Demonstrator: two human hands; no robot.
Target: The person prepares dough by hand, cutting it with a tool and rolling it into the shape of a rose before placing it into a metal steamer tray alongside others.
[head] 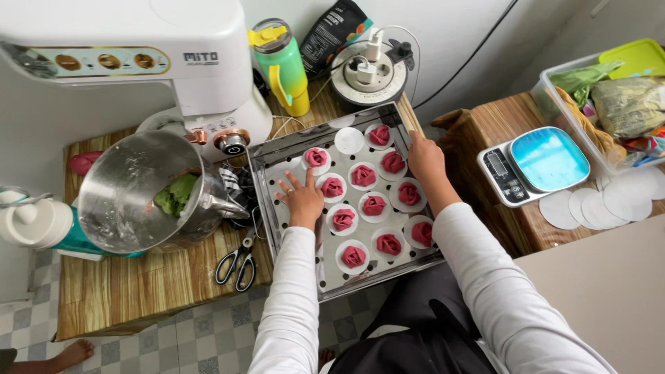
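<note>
Perforated steel steamer tray (273, 161) is used as the landmark; it sits on the low wooden table (138, 284), partly overhanging the near edge. Left hand (303, 197) is laid flat inside the tray near its left wall, fingers spread, nothing gripped, fingertips touching a paper round that carries a pink rose-shaped dough bun (316, 157). Right hand (427, 161) is rested at the tray's right rim, fingers loosely extended toward the far corner; nothing is seen to be held, though the underside is hidden. About eleven pink buns are seated on white paper rounds in rows across the tray; one bare round (348, 140) is left near the far rim.

Judgement: spacing is best evened out by sliding the papers, not the dough, so shapes are not crushed. Gaps should be kept between neighbours.

Left of the tray: mixer bowl (131, 190) with green dough (176, 194), scissors (237, 263). Right of the tray: digital scale (533, 165), spare paper rounds (601, 205).
</note>
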